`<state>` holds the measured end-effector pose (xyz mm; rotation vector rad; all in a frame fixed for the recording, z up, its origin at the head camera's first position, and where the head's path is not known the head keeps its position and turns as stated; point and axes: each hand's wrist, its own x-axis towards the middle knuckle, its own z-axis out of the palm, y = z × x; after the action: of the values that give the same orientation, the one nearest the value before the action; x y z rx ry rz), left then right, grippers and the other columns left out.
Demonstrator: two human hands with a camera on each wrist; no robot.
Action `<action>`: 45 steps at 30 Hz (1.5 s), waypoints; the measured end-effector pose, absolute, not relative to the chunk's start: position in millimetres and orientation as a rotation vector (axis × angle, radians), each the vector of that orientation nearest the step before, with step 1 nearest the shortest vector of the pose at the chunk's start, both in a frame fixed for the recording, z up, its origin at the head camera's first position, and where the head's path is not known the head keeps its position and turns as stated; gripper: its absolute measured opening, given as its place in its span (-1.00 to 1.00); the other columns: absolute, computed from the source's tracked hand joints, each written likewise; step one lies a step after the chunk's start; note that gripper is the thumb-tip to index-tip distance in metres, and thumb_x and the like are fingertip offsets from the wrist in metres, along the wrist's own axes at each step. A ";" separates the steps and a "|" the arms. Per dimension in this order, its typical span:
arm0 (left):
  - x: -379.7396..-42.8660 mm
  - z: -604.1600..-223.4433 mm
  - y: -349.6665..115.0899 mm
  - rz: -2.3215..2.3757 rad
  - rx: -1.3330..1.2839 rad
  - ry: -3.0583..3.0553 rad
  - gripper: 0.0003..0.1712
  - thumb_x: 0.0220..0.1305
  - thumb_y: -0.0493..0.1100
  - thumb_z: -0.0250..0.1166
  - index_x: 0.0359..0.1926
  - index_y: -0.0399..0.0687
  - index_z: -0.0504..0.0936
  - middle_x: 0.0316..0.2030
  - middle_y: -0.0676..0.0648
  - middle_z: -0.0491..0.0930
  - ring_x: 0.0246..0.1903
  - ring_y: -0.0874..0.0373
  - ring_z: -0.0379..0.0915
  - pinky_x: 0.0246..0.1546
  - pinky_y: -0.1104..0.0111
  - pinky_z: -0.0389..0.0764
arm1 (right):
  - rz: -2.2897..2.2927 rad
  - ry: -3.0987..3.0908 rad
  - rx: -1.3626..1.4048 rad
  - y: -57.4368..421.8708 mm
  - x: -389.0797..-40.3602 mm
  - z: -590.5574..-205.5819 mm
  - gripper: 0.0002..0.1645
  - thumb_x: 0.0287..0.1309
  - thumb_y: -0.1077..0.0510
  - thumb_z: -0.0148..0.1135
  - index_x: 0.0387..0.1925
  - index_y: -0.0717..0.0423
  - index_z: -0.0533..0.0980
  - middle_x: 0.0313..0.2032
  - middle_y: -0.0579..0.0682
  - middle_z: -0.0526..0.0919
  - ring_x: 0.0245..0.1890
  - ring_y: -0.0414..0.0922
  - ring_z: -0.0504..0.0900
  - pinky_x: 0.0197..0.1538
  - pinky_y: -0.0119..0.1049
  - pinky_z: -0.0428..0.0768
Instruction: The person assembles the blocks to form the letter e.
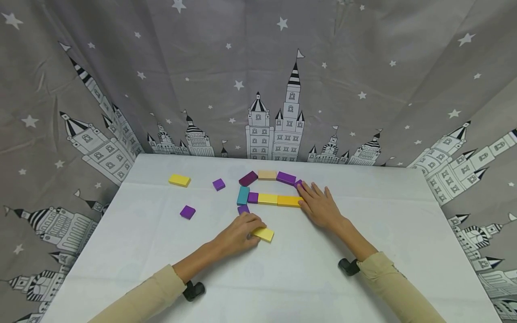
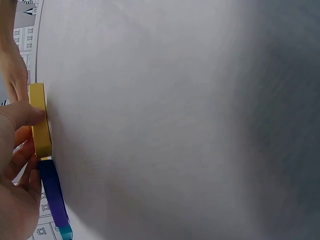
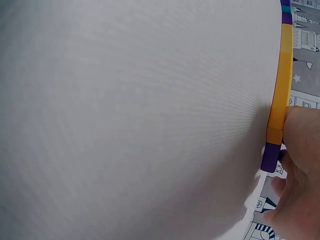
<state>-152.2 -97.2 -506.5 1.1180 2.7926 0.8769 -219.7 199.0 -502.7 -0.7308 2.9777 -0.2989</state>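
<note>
My left hand (image 1: pixel 241 233) pinches a pale yellow block (image 1: pixel 264 234) between thumb and fingers, just below a small purple block (image 1: pixel 243 209). In the left wrist view, the thumb lies on the yellow block (image 2: pixel 40 127). My right hand (image 1: pixel 321 208) rests at the right end of the block outline, fingers fairly straight. One fingertip touches a purple block (image 1: pixel 298 183), and the thumb is at the end of an orange block (image 1: pixel 288 201). A yellow block (image 1: pixel 268 199), purple cube (image 1: pixel 253 198) and teal block (image 1: pixel 243 196) continue that row leftward.
Along the top of the outline lie a maroon block (image 1: pixel 248 178), a tan block (image 1: pixel 267 175) and a purple block (image 1: pixel 286 178). Farther left on the white table (image 1: pixel 282 282) are a loose yellow block (image 1: pixel 179 180) and purple pieces (image 1: pixel 187 212). A grey printed curtain (image 1: pixel 202 67) stands behind.
</note>
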 end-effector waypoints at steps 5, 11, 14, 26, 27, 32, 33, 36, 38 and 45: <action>-152.8 -508.2 -97.3 0.887 1.122 2.805 -0.65 0.18 -0.27 0.41 0.02 -0.17 0.68 -0.02 -0.09 0.59 0.02 0.02 0.42 0.07 0.20 0.54 | -0.292 2.975 -0.729 199.1 -220.2 -502.5 -0.30 0.51 -0.07 -0.05 0.53 0.12 0.13 0.50 0.13 0.12 0.48 0.24 0.03 0.39 0.38 -0.10; -153.3 -508.2 -97.2 0.893 1.124 2.815 -0.64 0.17 -0.26 0.44 0.02 -0.18 0.66 -0.01 -0.10 0.58 0.02 0.02 0.42 0.07 0.21 0.54 | -0.292 2.973 -0.728 199.3 -221.5 -502.3 -0.30 0.52 -0.06 -0.06 0.53 0.11 0.13 0.50 0.13 0.12 0.48 0.24 0.03 0.39 0.38 -0.09; -153.6 -507.0 -96.1 0.885 1.130 2.824 -0.63 0.16 -0.26 0.44 0.01 -0.19 0.65 -0.02 -0.10 0.58 0.00 0.03 0.41 0.05 0.22 0.54 | -0.293 2.972 -0.730 199.1 -221.5 -501.6 -0.31 0.52 -0.06 -0.07 0.53 0.12 0.13 0.50 0.13 0.12 0.48 0.24 0.03 0.39 0.38 -0.09; -154.2 -505.7 -93.1 0.894 1.077 2.813 -0.66 0.17 -0.29 0.43 0.00 -0.19 0.65 -0.05 -0.08 0.58 -0.02 0.04 0.40 0.04 0.23 0.54 | -0.276 2.971 -0.714 198.6 -222.1 -501.2 -0.29 0.51 -0.07 -0.05 0.53 0.10 0.13 0.50 0.12 0.12 0.48 0.23 0.03 0.40 0.37 -0.09; -154.0 -505.7 -93.1 0.894 1.072 2.811 -0.66 0.17 -0.29 0.42 0.00 -0.19 0.65 -0.05 -0.08 0.58 -0.02 0.04 0.40 0.03 0.23 0.54 | -0.275 2.971 -0.714 198.6 -222.0 -501.4 -0.29 0.51 -0.07 -0.05 0.53 0.10 0.13 0.50 0.12 0.12 0.48 0.23 0.03 0.40 0.37 -0.09; -153.5 -505.3 -92.7 0.883 1.047 2.803 -0.67 0.19 -0.28 0.41 0.00 -0.18 0.65 -0.03 -0.08 0.57 -0.01 0.04 0.40 0.04 0.22 0.54 | -0.279 2.969 -0.714 198.7 -221.4 -502.3 -0.29 0.50 -0.07 -0.04 0.53 0.11 0.12 0.50 0.12 0.12 0.48 0.24 0.03 0.40 0.37 -0.10; -153.4 -504.9 -92.8 0.882 1.043 2.802 -0.66 0.19 -0.27 0.41 0.00 -0.18 0.64 -0.03 -0.08 0.57 -0.01 0.04 0.39 0.05 0.22 0.54 | -0.281 2.968 -0.711 198.7 -221.3 -502.4 -0.29 0.50 -0.07 -0.04 0.53 0.10 0.12 0.50 0.12 0.12 0.48 0.23 0.03 0.40 0.37 -0.10; -153.1 -505.0 -93.0 0.880 1.047 2.803 -0.67 0.19 -0.28 0.41 0.00 -0.18 0.64 -0.02 -0.09 0.57 0.00 0.03 0.40 0.05 0.22 0.53 | -0.285 2.968 -0.707 198.6 -221.0 -502.5 -0.29 0.50 -0.08 -0.04 0.53 0.10 0.12 0.50 0.11 0.11 0.48 0.23 0.03 0.40 0.37 -0.11; -152.8 -505.2 -93.2 0.885 1.054 2.807 -0.66 0.18 -0.28 0.41 0.00 -0.18 0.64 -0.03 -0.09 0.57 -0.01 0.03 0.40 0.05 0.22 0.54 | -0.287 2.968 -0.705 198.6 -220.7 -502.4 -0.29 0.50 -0.08 -0.04 0.53 0.10 0.12 0.50 0.11 0.11 0.48 0.23 0.02 0.40 0.37 -0.11; -151.9 -506.2 -93.4 0.899 1.076 2.813 -0.65 0.16 -0.30 0.42 0.00 -0.18 0.64 -0.03 -0.09 0.57 -0.01 0.03 0.41 0.05 0.22 0.54 | -0.279 2.967 -0.707 198.7 -220.0 -501.8 -0.29 0.51 -0.08 -0.05 0.53 0.10 0.12 0.50 0.11 0.12 0.48 0.23 0.03 0.40 0.37 -0.10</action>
<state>-151.9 -93.4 -506.2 1.0761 2.8134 0.8992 -220.0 198.7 -501.8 -0.7073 2.9674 -0.2789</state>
